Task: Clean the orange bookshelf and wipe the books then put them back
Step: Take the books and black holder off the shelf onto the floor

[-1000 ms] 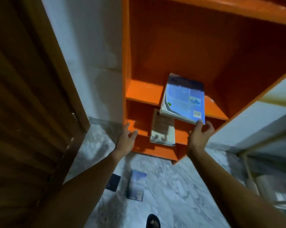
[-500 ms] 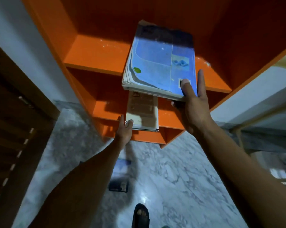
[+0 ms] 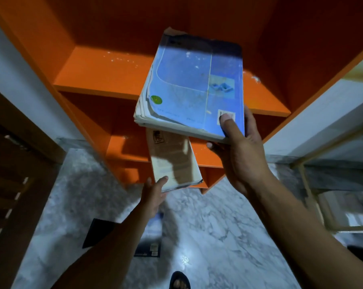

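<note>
Right hand [image 3: 242, 151]: a stack of books topped by a blue book [image 3: 195, 88] is gripped at its near corner, thumb on the cover, fingers beneath.
Stack position: held in front of the orange bookshelf [image 3: 105, 78], above its middle shelf.
Left hand [image 3: 154, 195]: fingers are extended and touch the near edge of a beige book [image 3: 173, 161].
Beige book: laid on a lower shelf, overhanging the front.
Floor [image 3: 218, 226]: marble; a dark book [image 3: 97, 231] and another book [image 3: 152, 243] are lying there.

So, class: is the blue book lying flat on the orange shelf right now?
No: the right hand grips the blue book by its near corner, holding it up in front of the orange bookshelf.
</note>
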The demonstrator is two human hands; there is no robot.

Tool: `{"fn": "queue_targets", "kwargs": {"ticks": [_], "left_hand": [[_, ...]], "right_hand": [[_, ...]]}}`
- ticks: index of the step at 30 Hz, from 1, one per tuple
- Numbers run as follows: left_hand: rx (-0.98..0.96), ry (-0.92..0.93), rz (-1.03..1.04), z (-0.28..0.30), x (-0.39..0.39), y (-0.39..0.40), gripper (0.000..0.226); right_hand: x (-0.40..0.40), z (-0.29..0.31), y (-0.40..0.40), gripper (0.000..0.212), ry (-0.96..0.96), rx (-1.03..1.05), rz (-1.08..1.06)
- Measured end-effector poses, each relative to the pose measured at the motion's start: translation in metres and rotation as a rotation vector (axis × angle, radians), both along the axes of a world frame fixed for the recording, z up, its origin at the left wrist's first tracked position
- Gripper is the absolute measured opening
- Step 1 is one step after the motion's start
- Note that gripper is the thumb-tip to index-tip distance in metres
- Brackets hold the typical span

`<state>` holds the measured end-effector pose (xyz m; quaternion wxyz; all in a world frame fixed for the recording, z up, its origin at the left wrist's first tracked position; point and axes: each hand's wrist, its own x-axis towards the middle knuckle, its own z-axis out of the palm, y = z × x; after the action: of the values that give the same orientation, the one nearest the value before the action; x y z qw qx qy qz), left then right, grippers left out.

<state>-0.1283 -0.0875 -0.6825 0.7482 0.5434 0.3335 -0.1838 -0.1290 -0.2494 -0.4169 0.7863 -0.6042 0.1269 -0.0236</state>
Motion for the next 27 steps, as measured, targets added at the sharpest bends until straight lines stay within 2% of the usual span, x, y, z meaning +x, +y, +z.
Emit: {"fn": "queue_targets", "kwargs": {"ticks": [2, 4, 7, 9, 13, 15, 17, 20, 23, 27], "left_hand": [[-0.086, 0.049, -0.095, -0.001, 0.000, 0.001, 0.040], [-0.096, 0.040, -0.046, 0.001, 0.010, -0.002, 0.051], [0.167, 0.048, 0.032, 0.016, 0.023, -0.014, 0.070], [0.250, 0.015, 0.051, 0.018, 0.020, -0.019, 0.074], [0.262, -0.105, 0.061, 0.022, -0.003, -0.006, 0.031], [0.207, -0.135, 0.017, 0.025, -0.022, 0.009, 0.014], [0.181, -0.115, -0.031, 0.024, -0.042, 0.024, 0.010], [0.195, -0.053, -0.039, 0.017, -0.069, 0.048, 0.024], [0.182, -0.066, -0.029, 0.018, -0.091, 0.074, 0.045], [0.274, -0.043, -0.094, 0.020, -0.113, 0.114, 0.047]], "right_hand": [[-0.002, 0.006, 0.000, 0.050, 0.044, 0.041, 0.039], [-0.004, 0.010, -0.001, 0.048, 0.075, 0.085, 0.063], [-0.009, 0.012, 0.001, 0.044, 0.111, 0.109, 0.080], [-0.011, 0.013, 0.003, 0.040, 0.149, 0.101, 0.119], [0.003, 0.026, 0.006, 0.020, 0.254, 0.159, 0.197], [0.010, 0.030, 0.013, 0.026, 0.252, 0.245, 0.129], [0.011, 0.027, 0.022, 0.033, 0.216, 0.277, 0.054], [0.000, 0.013, 0.032, 0.035, 0.147, 0.279, 0.033], [-0.020, -0.006, 0.043, 0.041, 0.066, 0.254, 0.053], [-0.052, -0.036, 0.062, 0.041, 0.015, 0.215, 0.086]]}}
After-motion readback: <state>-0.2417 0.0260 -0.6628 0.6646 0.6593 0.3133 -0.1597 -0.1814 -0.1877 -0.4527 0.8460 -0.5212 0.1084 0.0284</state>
